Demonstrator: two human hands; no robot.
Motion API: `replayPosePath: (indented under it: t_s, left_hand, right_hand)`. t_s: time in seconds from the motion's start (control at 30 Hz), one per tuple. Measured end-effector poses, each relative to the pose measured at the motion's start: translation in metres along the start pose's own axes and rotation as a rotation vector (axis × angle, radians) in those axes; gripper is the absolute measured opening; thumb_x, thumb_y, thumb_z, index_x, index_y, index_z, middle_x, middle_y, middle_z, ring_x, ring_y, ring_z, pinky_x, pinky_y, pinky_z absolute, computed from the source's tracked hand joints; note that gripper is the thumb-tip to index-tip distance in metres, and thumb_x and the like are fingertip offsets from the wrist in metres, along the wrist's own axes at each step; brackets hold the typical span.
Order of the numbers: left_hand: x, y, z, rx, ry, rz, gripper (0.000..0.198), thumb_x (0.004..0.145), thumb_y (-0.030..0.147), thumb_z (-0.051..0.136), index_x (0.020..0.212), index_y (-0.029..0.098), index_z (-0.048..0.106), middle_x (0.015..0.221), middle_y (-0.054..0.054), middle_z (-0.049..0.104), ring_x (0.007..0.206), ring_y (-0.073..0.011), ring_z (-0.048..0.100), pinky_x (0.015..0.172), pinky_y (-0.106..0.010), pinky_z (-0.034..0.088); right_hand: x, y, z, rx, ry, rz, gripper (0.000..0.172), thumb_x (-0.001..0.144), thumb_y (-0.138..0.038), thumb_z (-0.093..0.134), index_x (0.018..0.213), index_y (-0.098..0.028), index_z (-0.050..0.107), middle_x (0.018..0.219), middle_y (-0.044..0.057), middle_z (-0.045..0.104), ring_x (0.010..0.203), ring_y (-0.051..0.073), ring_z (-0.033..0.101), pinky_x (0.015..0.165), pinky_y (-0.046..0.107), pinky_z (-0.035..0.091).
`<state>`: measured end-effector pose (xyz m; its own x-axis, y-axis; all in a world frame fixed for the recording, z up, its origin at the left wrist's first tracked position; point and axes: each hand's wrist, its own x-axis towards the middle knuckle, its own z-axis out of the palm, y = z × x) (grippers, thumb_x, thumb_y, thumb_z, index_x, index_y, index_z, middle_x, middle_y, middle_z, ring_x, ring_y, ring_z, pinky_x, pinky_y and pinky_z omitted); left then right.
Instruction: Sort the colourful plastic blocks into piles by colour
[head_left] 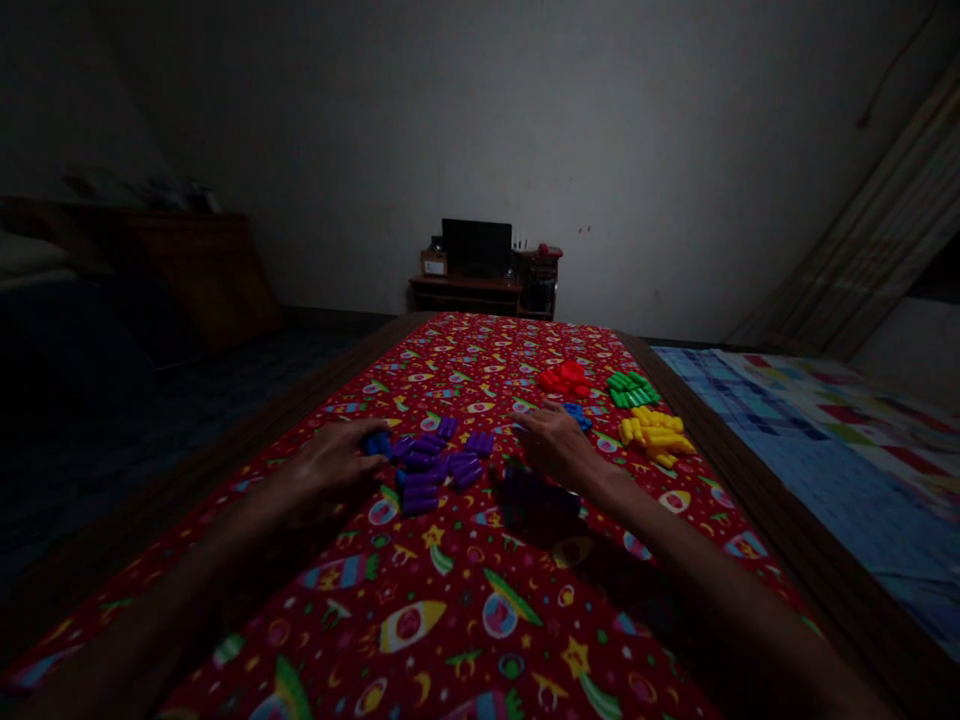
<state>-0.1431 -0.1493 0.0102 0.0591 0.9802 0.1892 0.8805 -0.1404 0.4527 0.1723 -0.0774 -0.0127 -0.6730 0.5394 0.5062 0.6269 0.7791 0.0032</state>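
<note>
My left hand (337,456) is at the left edge of a loose pile of small purple cylinders (421,455). Its thumb and index finger are apart, with some blue cylinders (377,444) at the fingertips; whether they touch is hard to tell. Another bit of blue shows beside the purple pieces. To the right of the pile my right hand (556,442) hovers palm down with fingers stretched leftward, and I see nothing held in it. Just beyond it lie more blue pieces (577,416), partly hidden by the hand. A dark, long object (540,492) lies in shadow below the right wrist.
Red pieces (565,379), green cylinders (632,390) and yellow cylinders (655,435) lie in separate groups at the right. A red patterned cloth (450,610) covers the surface. Beyond stands a desk (465,288) with a monitor (477,246); a bed (817,450) is at the right.
</note>
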Motion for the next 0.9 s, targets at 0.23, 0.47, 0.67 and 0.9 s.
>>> replayPosePath:
  t_s: [0.23, 0.47, 0.67, 0.9]
  left_hand:
    - [0.018, 0.071, 0.032, -0.292, -0.042, 0.191, 0.055, 0.07, 0.038, 0.068, 0.12, 0.021, 0.054, 0.09, -0.003, 0.07, 0.081, -0.0219, 0.066, 0.072, -0.033, 0.054]
    - [0.022, 0.074, 0.067, -0.272, -0.002, 0.375, 0.054, 0.08, 0.038, 0.065, 0.129, 0.024, 0.047, 0.107, -0.005, 0.069, 0.093, -0.0218, 0.067, 0.081, -0.033, 0.053]
    - [0.042, 0.023, 0.04, -0.106, 0.179, 0.311, 0.034, 0.085, 0.047, 0.052, 0.097, 0.02, 0.068, 0.106, -0.009, 0.071, 0.101, -0.0255, 0.065, 0.094, -0.038, 0.05]
    - [0.054, -0.017, 0.073, -0.231, 0.13, 0.133, 0.065, 0.085, 0.068, 0.037, 0.119, 0.02, 0.065, 0.13, -0.011, 0.063, 0.123, -0.029, 0.055, 0.11, -0.044, 0.037]
  right_hand:
    - [-0.005, -0.039, -0.004, 0.432, 0.086, -0.046, 0.049, 0.093, -0.027, 0.052, 0.14, -0.017, 0.045, 0.107, 0.011, 0.07, 0.086, 0.018, 0.066, 0.073, 0.026, 0.048]
    - [0.003, -0.009, -0.019, 0.475, 0.052, 0.165, 0.022, 0.09, -0.022, 0.051, 0.092, -0.014, 0.072, 0.076, 0.003, 0.071, 0.061, 0.011, 0.059, 0.056, 0.019, 0.037]
    - [0.006, 0.053, -0.018, 0.224, 0.172, 0.462, 0.023, 0.087, -0.023, 0.053, 0.094, -0.015, 0.074, 0.082, 0.007, 0.073, 0.071, 0.016, 0.063, 0.063, 0.022, 0.039]
    - [0.032, 0.074, -0.004, -0.018, -0.085, 0.538, 0.028, 0.088, -0.021, 0.049, 0.097, -0.016, 0.075, 0.09, 0.01, 0.074, 0.078, 0.017, 0.064, 0.063, 0.024, 0.035]
